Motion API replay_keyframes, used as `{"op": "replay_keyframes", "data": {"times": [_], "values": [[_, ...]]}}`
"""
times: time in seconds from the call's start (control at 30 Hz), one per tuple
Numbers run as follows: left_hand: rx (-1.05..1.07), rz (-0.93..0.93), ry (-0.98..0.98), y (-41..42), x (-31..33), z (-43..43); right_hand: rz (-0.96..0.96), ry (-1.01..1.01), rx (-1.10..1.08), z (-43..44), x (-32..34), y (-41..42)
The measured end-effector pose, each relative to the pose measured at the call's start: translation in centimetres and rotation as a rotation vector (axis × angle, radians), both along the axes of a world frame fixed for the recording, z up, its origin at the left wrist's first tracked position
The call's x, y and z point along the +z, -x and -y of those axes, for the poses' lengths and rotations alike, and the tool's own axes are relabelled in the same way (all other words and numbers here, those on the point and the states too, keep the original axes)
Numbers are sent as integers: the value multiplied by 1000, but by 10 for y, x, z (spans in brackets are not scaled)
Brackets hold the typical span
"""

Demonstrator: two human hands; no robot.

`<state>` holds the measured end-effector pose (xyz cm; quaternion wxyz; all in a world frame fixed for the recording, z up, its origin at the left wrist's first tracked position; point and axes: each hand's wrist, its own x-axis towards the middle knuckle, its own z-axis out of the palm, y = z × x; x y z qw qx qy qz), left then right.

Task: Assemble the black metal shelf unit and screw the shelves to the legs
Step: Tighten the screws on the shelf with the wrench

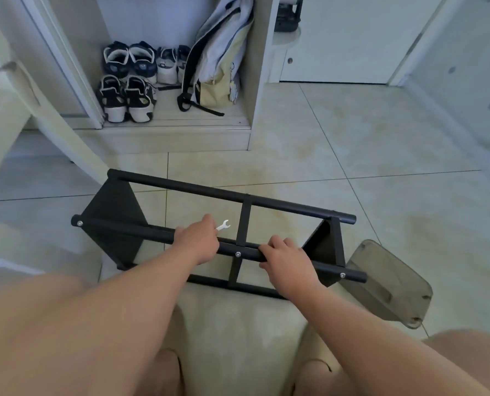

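Note:
The black metal shelf unit [246, 215] lies on its side on the tiled floor in front of me. Its near leg tube [141, 231] runs from left to right and shows three silver screw heads. My left hand [198, 241] grips this tube left of the middle screw [238, 254] and also holds a small silver wrench [224, 225], whose open jaw sticks out past the fingers. My right hand [285, 257] grips the same tube just right of that screw. Black shelf panels stand at the left end [115, 212] and right end [321, 244].
A translucent grey plastic tray [389, 284] lies on the floor beside the unit's right end. Behind the unit stands an open cabinet with several shoes [129, 81] and a bag [221, 61]. A pale piece of furniture [6, 115] stands at the left. My knees fill the bottom corners.

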<state>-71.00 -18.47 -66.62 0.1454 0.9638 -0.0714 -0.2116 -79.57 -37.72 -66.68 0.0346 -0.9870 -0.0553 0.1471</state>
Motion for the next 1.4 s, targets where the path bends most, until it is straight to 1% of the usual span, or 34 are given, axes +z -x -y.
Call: {"op": "replay_keyframes", "data": {"times": [0.2,0.37,0.47,0.67,0.73,0.87,0.93,1.03,1.1,1.23,1.4], "values": [[23,17,50,46,-12,-7,-56,-2,-56,-8,1,41],[-53,-39,62,76,-6,-1,-168,-63,-111,0,14,70],[-75,-70,51,93,-4,3,-192,-110,-157,3,17,84],[-61,-101,51,104,0,0,-228,-117,-166,1,21,91],[-53,-101,56,102,0,0,-206,-100,-134,1,22,86],[-29,-158,37,96,4,2,-7,-48,36,1,19,77],[-25,-193,-1,89,6,5,-8,-8,78,2,10,64],[-32,-247,-7,83,11,8,-24,67,119,7,-1,48],[-52,-297,-15,75,12,8,-35,83,140,11,-10,40],[-106,-385,-26,61,13,8,-19,21,132,14,-24,37],[-150,-441,11,50,5,7,8,-47,131,17,-27,37]]}}
